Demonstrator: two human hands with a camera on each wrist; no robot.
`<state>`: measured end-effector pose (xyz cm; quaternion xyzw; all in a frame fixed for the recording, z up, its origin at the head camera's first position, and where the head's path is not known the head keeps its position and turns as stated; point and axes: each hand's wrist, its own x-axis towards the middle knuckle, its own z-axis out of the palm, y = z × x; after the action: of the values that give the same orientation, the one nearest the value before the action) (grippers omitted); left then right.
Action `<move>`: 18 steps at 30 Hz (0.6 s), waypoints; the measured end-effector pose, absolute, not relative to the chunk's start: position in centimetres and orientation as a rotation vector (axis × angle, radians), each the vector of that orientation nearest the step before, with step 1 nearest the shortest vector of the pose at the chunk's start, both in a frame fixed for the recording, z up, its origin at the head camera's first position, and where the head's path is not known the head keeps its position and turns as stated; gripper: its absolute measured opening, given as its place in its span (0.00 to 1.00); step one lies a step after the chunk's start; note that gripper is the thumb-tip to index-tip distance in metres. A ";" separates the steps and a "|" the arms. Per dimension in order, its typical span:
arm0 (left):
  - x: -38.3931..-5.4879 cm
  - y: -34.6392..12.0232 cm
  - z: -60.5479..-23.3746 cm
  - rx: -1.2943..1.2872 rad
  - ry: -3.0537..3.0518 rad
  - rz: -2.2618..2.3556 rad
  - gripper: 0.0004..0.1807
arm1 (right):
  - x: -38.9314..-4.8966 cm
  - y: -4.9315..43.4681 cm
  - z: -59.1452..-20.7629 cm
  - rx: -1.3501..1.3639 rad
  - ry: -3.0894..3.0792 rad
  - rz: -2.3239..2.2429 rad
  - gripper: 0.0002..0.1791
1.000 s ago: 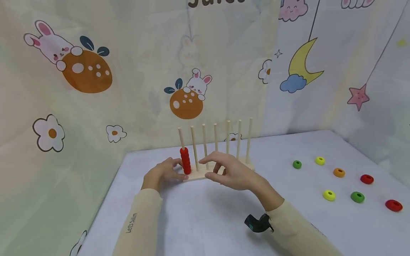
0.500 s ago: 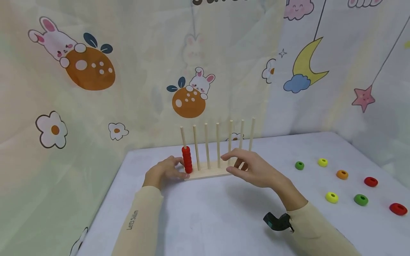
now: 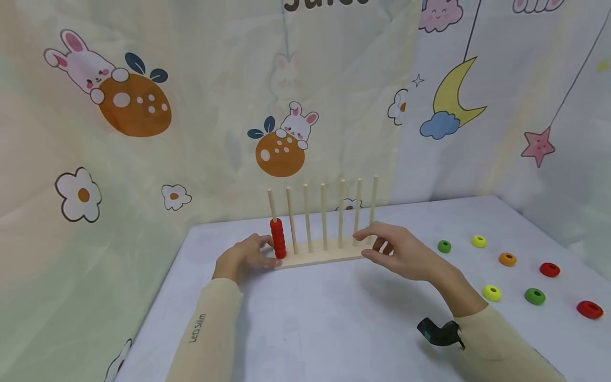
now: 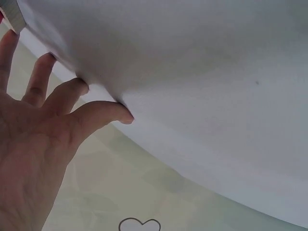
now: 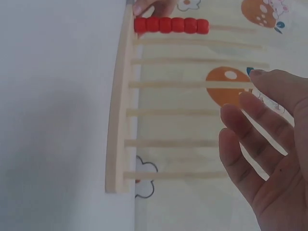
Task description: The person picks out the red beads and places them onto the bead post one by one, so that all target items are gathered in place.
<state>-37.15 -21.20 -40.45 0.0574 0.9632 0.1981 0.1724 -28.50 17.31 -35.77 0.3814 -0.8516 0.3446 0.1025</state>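
A wooden peg rack (image 3: 317,258) with several upright pegs stands near the back of the table. Red beads (image 3: 278,239) are stacked on its leftmost peg. My left hand (image 3: 244,255) holds the left end of the base, thumb in front and fingers behind. In the left wrist view, a fingertip meets the corner of the wooden base (image 4: 13,17), and the other fingers are spread by the cloth. My right hand (image 3: 406,252) hovers in front of the rack's right end. The right wrist view shows its fingers (image 5: 239,127) loosely bent, holding nothing.
Loose beads lie on the white cloth (image 3: 305,329) to the right: green (image 3: 444,246), yellow (image 3: 479,241), orange (image 3: 507,259) and red (image 3: 549,269), with several more nearer. A printed curtain (image 3: 205,132) hangs behind the table.
My right hand has moved rightward along the front of the rack, from the middle pegs to its right end. The left hand, rack and beads stay in place.
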 end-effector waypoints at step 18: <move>-36.9 -21.1 -40.7 0.192 2.743 0.590 0.28 | -25.3 24.2 -36.2 0.902 -2.542 0.902 0.21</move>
<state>-36.90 -21.10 -40.71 0.0672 0.9621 0.2071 0.1640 -25.35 24.16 -36.24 0.3137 -0.8839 0.3136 0.1481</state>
